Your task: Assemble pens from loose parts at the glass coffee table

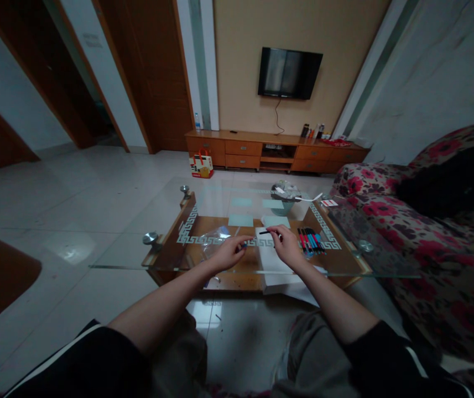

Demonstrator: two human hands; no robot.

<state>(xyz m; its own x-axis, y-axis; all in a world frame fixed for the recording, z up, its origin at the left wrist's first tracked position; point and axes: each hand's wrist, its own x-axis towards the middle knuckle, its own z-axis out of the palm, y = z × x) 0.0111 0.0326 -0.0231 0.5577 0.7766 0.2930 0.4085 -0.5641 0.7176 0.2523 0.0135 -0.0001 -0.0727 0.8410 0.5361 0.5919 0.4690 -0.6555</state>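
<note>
My right hand point(285, 243) is over the glass coffee table and pinches a thin black pen-like piece point(265, 232), which points left toward my other hand. My left hand point(230, 252) faces it across a small gap, index finger stretched out and the other fingers curled. A small dark bit shows at its fingertips, too small to name. Right of my right hand lies a row of several pens point(311, 240) in black, red and blue. A clear plastic bag point(215, 239) is just beyond my left hand.
A white box point(270, 265) shows beneath my right hand, apparently under the glass top point(137, 267). Behind the table stands a filled waste basket point(283, 207). A floral sofa point(439, 265) flanks the right side. Farther off are a low TV cabinet point(240, 148) and a paper bag point(201, 165).
</note>
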